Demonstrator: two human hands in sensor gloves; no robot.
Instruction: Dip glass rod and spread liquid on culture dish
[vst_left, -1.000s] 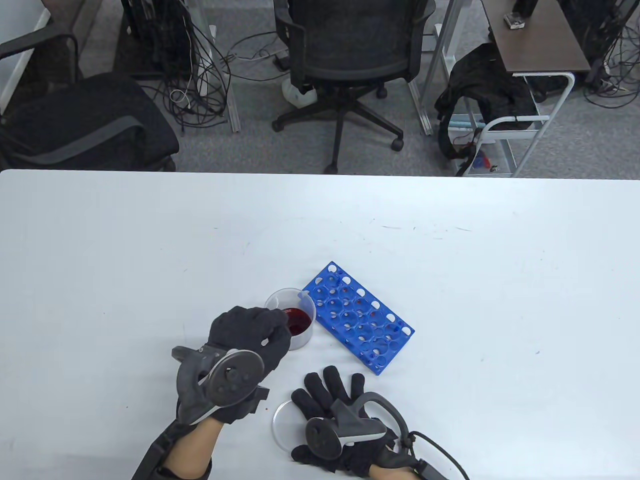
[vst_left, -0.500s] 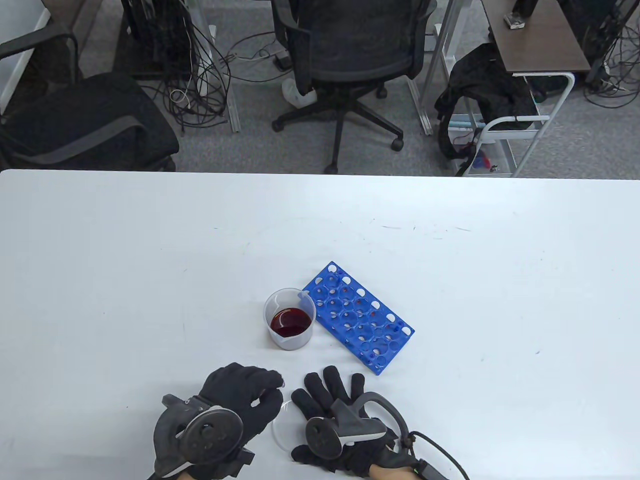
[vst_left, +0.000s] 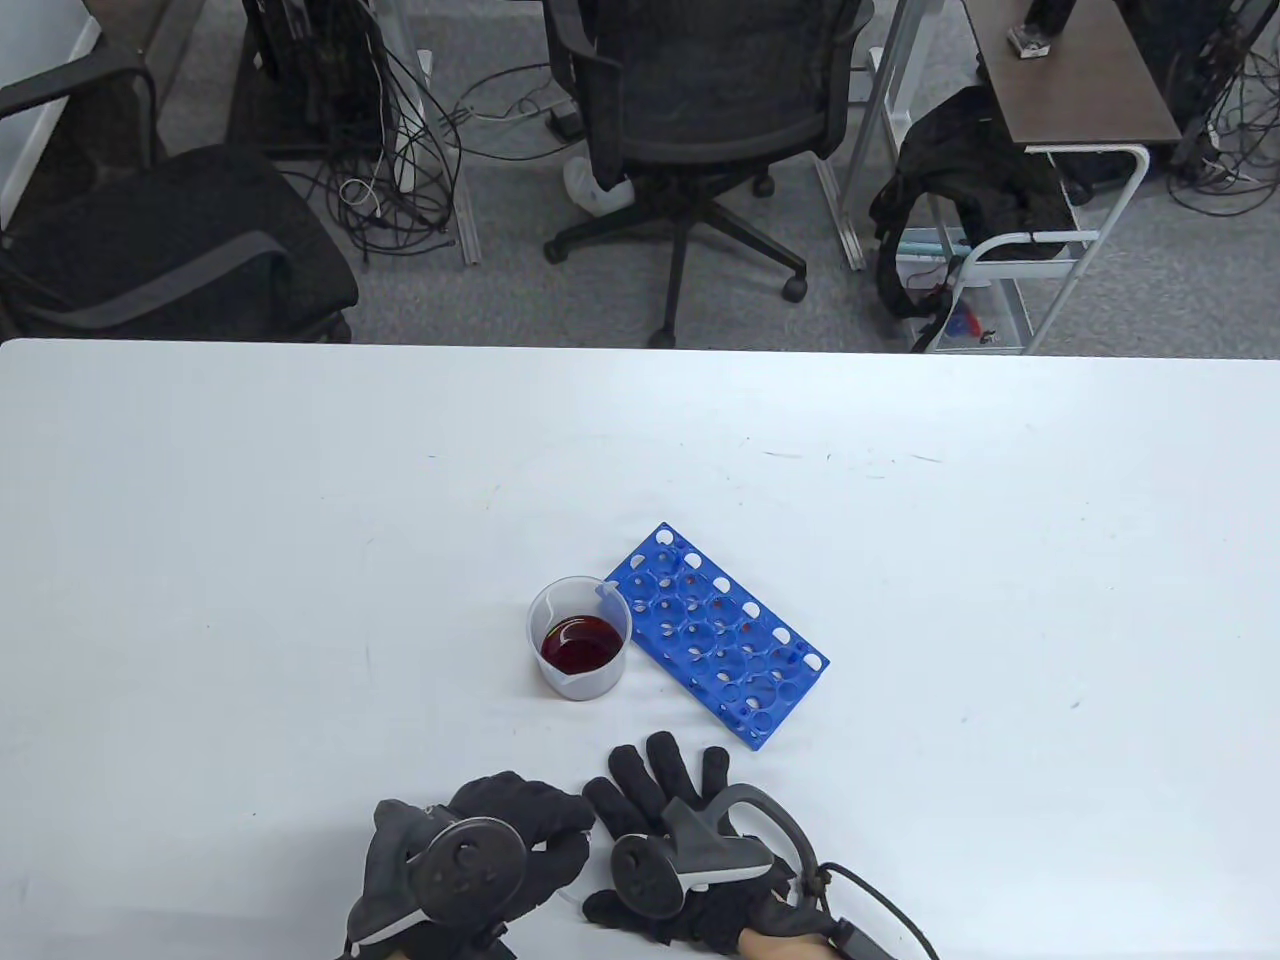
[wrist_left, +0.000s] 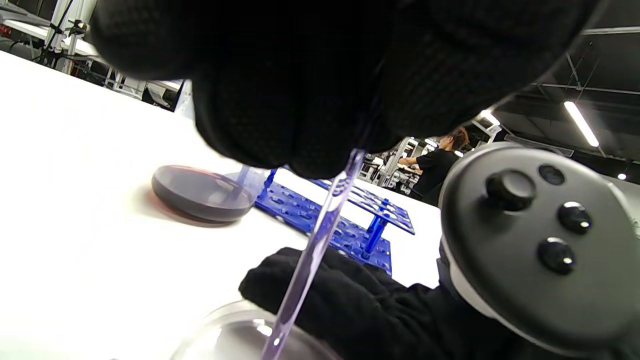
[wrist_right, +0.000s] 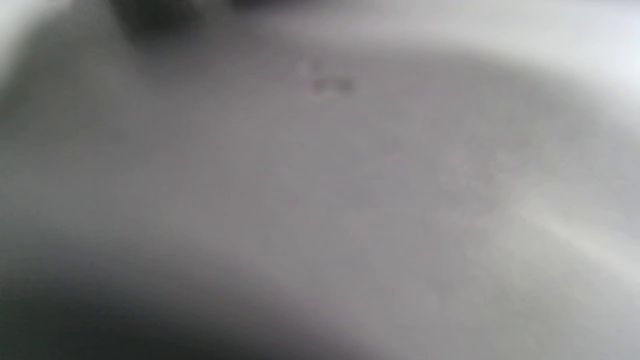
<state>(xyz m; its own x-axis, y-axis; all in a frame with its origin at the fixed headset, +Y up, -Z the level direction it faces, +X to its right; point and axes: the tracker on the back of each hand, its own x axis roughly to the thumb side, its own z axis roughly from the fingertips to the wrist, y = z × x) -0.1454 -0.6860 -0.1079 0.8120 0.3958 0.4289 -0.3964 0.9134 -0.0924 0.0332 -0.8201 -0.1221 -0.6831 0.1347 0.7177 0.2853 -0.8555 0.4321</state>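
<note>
My left hand (vst_left: 520, 830) grips a clear glass rod (wrist_left: 312, 255) in its closed fingers; the rod slants down to the clear culture dish (wrist_left: 235, 332). In the table view the hands hide the dish. My right hand (vst_left: 660, 790) lies flat with its fingers spread, resting on the dish's right side. A small clear beaker (vst_left: 579, 640) of dark red liquid stands behind the hands and also shows in the left wrist view (wrist_left: 202, 192). The right wrist view is a grey blur.
A blue test-tube rack (vst_left: 715, 635) lies just right of the beaker, angled toward the right front. The white table (vst_left: 300, 520) ends at a far edge, with office chairs and cables beyond it.
My left hand has come back from the beaker with the rod, toward me and to the right, and now sits over the dish beside my right hand. My right hand has not moved.
</note>
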